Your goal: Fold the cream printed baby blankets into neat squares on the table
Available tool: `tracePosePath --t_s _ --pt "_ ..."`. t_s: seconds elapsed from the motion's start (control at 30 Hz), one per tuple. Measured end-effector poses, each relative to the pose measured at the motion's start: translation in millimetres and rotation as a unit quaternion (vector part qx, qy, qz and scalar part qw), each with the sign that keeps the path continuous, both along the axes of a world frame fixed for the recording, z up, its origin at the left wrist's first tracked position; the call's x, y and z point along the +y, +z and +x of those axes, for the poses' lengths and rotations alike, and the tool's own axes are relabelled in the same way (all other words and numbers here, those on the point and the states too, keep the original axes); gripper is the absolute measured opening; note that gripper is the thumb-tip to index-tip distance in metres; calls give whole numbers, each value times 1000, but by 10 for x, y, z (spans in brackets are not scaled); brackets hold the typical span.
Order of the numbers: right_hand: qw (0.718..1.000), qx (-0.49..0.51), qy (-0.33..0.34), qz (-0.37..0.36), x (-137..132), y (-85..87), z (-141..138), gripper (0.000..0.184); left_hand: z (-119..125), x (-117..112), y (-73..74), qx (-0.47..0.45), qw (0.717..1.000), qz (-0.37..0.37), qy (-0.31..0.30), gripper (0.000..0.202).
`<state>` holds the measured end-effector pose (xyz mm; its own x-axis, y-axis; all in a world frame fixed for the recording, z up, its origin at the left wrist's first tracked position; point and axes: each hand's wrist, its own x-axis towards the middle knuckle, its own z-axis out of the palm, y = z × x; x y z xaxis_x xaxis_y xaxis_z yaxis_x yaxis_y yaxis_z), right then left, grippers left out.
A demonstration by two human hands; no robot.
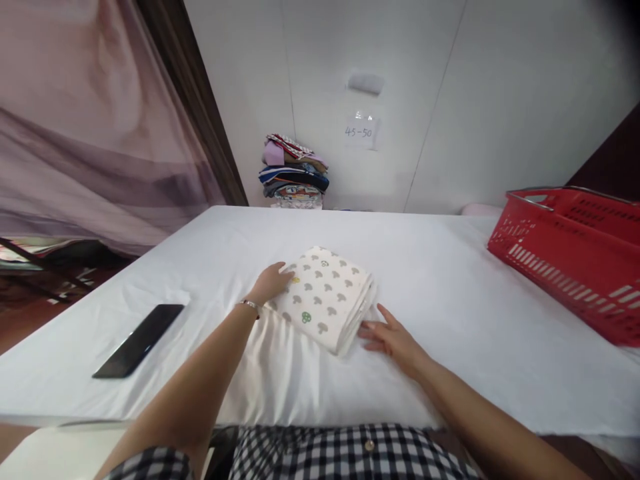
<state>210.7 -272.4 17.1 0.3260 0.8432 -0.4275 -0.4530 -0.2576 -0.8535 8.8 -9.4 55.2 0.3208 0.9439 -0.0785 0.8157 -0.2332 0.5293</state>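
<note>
A folded white cloth with grey mushroom prints, and a few green and yellow ones, lies on the white-covered table in front of me. Its layered, folded edge faces right. My left hand rests against the cloth's left edge with fingers stretched out; some of the fingers are hard to make out. Close to the right edge is my right hand, its fingers spread and nothing in its grasp. Whether its fingertips touch the cloth I cannot tell.
A black phone-like slab lies at the table's left. On the right stands a red plastic basket. A stack of folded clothes sits behind the far edge, by a wall with a paper label. Draped fabric hangs at left.
</note>
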Motion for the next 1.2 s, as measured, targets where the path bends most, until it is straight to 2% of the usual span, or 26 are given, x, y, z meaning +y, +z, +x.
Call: tracePosePath --t_s 0.1,0.23,0.33,0.4,0.5,0.6,0.7,0.8,0.9,1.1,1.2 --pt "999 6 -49 -11 112 35 261 90 149 -379 -56 -15 992 100 -70 46" --pt "997 24 -73 5 372 61 468 84 467 -891 -33 -21 966 138 -216 45" --pt "997 31 -67 20 546 39 539 78 765 -1146 21 -9 956 133 -261 46" --pt "997 30 -62 26 612 -2 573 70 970 -1234 42 24 955 132 -263 46" --pt "997 29 -60 40 629 -79 613 64 1235 -1266 31 97 957 132 -238 50" --pt "997 12 -58 42 594 -129 634 71 1396 -1204 4 136 956 121 -228 48" --pt "995 -60 -77 27 569 -137 648 74 1445 -1082 8 135 965 73 -211 39" --pt "993 -87 -78 30 588 -137 675 71 1438 -984 36 85 977 31 -191 31" --pt "996 -41 -55 50 639 -162 710 72 1448 -1007 33 44 983 55 -169 31" --pt "995 -22 -76 67 686 -219 734 70 1523 -1263 -73 131 964 119 -201 31" --pt "994 -35 -72 69 667 -197 717 66 1548 -1289 -74 149 959 135 -201 42"
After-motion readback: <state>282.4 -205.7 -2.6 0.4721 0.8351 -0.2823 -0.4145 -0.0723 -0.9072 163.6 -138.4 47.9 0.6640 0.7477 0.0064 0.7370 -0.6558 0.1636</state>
